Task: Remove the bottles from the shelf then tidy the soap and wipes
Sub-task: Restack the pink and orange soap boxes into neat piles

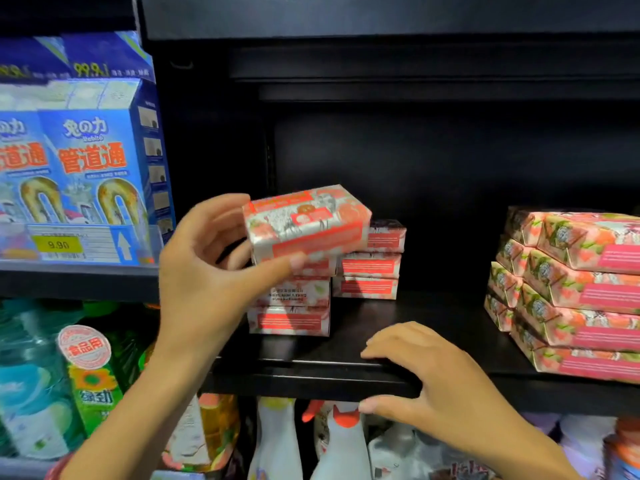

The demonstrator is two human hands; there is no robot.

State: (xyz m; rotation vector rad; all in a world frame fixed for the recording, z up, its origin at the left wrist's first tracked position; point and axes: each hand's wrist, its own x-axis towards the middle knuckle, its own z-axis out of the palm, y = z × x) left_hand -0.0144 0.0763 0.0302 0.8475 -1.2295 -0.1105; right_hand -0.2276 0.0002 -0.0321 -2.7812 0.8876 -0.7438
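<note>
On your left you can see tall blue boxes [93,150] with a bent pipe drawn on them. Under them sits a yellow price tag [57,244] reading 9.90, beside a white arrow [124,247].

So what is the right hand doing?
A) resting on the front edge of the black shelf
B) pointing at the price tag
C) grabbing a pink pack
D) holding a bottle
A: the right hand rests on the front edge of the black shelf, fingers on top and thumb below, holding nothing. It is the left hand that holds a soap box.
</note>
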